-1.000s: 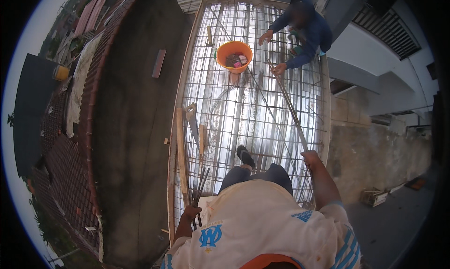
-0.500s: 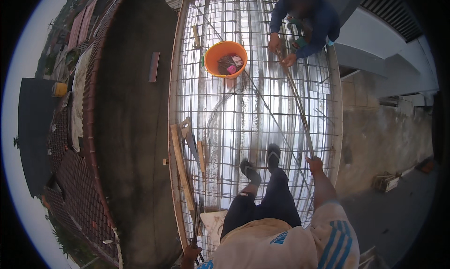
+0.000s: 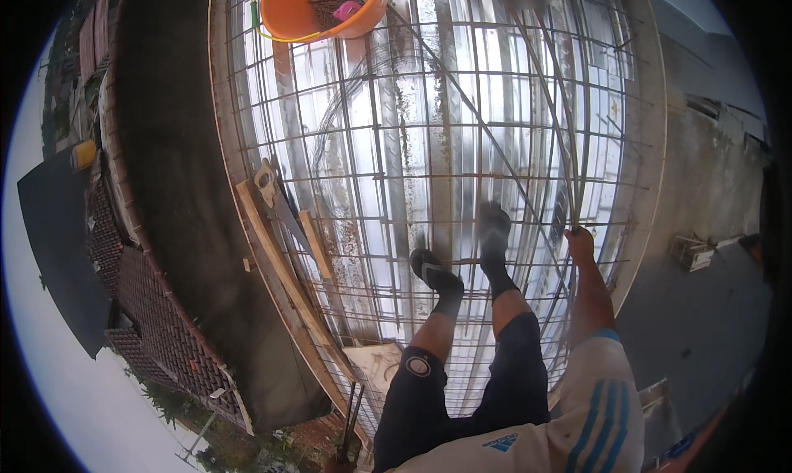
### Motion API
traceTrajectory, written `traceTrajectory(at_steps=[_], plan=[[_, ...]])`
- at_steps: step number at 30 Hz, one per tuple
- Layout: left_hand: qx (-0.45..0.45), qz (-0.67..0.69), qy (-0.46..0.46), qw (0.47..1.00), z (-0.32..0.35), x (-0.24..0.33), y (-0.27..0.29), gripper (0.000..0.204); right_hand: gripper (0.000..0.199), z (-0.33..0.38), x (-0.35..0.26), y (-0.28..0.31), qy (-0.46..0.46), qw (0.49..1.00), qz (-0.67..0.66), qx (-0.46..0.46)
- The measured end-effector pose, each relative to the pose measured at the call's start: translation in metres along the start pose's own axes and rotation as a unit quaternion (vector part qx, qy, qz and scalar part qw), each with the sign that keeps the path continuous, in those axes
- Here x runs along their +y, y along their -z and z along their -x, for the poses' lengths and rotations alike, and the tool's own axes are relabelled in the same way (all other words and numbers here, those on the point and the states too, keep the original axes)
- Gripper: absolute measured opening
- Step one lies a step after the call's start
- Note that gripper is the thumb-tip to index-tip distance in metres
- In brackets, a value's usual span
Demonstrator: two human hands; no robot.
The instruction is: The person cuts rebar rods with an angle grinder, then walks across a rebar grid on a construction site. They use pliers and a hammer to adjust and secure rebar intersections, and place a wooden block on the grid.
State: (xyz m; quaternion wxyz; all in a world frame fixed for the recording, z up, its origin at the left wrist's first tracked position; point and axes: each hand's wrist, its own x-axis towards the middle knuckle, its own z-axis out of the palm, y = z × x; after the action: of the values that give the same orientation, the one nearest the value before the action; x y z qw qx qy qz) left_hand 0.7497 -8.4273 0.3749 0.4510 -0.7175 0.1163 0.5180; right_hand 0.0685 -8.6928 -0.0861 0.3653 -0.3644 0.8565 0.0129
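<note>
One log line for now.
right grip: holding long thin rods | left grip: holding dark rods | orange bucket: upper left | handsaw: beside long plank

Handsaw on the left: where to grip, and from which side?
Take the handsaw by its pale handle at the far end, probably from above and the right: the handle looks looped, and a long wooden board runs close on its left.

Left hand [image 3: 337, 465] mostly out of frame
</note>
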Motion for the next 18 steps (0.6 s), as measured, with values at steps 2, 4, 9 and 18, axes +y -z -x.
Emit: traceTrajectory(at_steps=[2,4,9,18], plan=[[0.070,0.014,-0.016,0.997,0.011,0.023,0.008,0.049,0.037,-0.019,0.005,-0.016,-0.054,0.997,0.052,-0.028],[0.138,0.017,-0.042,0.989,0.025,0.062,0.022,0.034,0.036,-0.035,0.032,-0.031,-0.058,0.996,0.055,-0.029],[0.140,-0.014,-0.026,0.990,0.035,0.079,0.031,0.032,0.031,-0.053,0.008,-0.056,-0.129,0.990,0.056,-0.023],[0.098,-0.034,-0.022,0.994,0.056,0.100,0.057,0.035,0.035,0.063,-0.008,0.020,-0.119,0.980,0.064,-0.144]])
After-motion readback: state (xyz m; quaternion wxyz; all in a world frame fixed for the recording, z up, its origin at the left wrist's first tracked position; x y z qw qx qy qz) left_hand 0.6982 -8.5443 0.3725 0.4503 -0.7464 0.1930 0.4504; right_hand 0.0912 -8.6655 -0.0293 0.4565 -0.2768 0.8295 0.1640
